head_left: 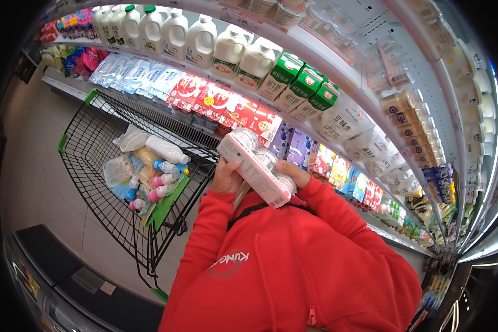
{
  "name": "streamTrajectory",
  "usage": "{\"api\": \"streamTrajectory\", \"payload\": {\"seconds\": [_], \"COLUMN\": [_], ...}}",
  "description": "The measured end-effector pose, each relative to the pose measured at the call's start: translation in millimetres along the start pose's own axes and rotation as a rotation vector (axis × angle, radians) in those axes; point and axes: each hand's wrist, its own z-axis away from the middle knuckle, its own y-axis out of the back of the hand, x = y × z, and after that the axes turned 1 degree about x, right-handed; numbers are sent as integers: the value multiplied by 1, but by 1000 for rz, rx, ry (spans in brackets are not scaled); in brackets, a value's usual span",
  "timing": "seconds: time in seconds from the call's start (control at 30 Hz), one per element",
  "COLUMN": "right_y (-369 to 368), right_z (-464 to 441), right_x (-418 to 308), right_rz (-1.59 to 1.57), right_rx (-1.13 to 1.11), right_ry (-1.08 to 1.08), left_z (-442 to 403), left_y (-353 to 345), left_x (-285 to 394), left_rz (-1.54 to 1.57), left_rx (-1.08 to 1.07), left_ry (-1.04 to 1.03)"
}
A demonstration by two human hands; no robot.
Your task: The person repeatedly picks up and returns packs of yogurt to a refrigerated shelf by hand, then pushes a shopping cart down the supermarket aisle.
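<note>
A white-and-pink cardboard multipack of round cups (255, 169) is held tilted in front of my chest, with printed text along its long side. My left hand (227, 175) grips its left side, the thumb lying on the carton. At the right side, my right hand (295, 172) holds the pack near the cups, its fingers partly hidden behind it. Several white round cups show along the upper side of the sleeve. Both red sleeves reach in from below, close to the chilled shelf's lower row.
A black wire shopping cart (88, 166) with green trim stands at left, holding several bottles (166, 149) and packages. Refrigerated shelves carry milk jugs (174, 34), green cartons (289, 74), red boxes (249, 117) and bagged goods (343, 119). A dark counter (55, 257) lies at lower left.
</note>
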Motion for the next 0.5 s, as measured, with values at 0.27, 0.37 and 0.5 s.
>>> {"api": "streamTrajectory", "payload": {"seconds": [0.27, 0.37, 0.5], "right_y": [-13, -13, -4], "right_z": [6, 4, 6], "right_x": [-8, -6, 0], "right_rz": [146, 96, -8], "right_rx": [-69, -115, -95], "right_ry": [58, 75, 0], "left_z": [3, 4, 1], "left_y": [4, 3, -17], "left_x": [0, -1, 5], "left_rz": [2, -28, 186], "left_rx": [21, 25, 106], "left_ry": [15, 2, -10]}}
